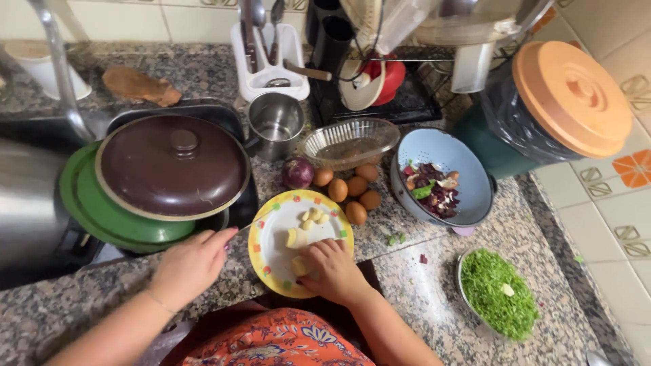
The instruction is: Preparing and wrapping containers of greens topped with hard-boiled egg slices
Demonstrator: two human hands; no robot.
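Speckled granite counter (pixel 434 298): we note the pale peeled piece (pixel 300 266) on the yellow-rimmed plate (pixel 268 254), pinched under the right hand (pixel 332 271). Left hand (pixel 190 266) curled around a thin knife (pixel 249 226). Brown eggs (pixel 352 193) lie just beyond.

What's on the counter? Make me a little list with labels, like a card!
Place: kitchen counter of speckled stone
Left hand: holds a knife whose blade reaches over the plate rim
Right hand: presses a pale yellow piece on the plate
Plate: yellow rim, white middle, pale cut pieces on it
Behind plate: brown eggs, one red onion
Blue colander: purple and green scraps inside
Bowl of chopped greens: at the right
Brown pan lid: at the left
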